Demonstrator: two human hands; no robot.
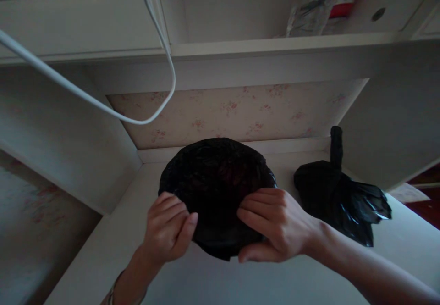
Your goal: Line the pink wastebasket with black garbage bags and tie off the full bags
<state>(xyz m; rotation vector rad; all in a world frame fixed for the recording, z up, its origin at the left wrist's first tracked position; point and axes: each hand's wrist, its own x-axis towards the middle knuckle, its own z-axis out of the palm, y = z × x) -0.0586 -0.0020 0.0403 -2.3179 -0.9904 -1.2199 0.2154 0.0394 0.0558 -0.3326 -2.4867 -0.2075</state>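
A round bin lined with a black plastic bag (220,172) stands on a white surface, its opening facing me. The bag is folded outward over the rim, and the bin's own wall is hidden. My left hand (168,227) is closed on the bag at the near left of the rim, thumb bent over the edge. At the near right, my right hand (268,224) pinches the bag, its fingers over the rim and its thumb outside. A bracelet (112,291) circles my left wrist.
Crumpled black plastic bags (340,199) lie right of the bin. Floral wallpaper (233,112) shows behind it. A white cable (137,121) hangs at upper left. Above is an open white shelf (240,11) holding a red and white package (343,0). White panels (388,112) flank both sides.
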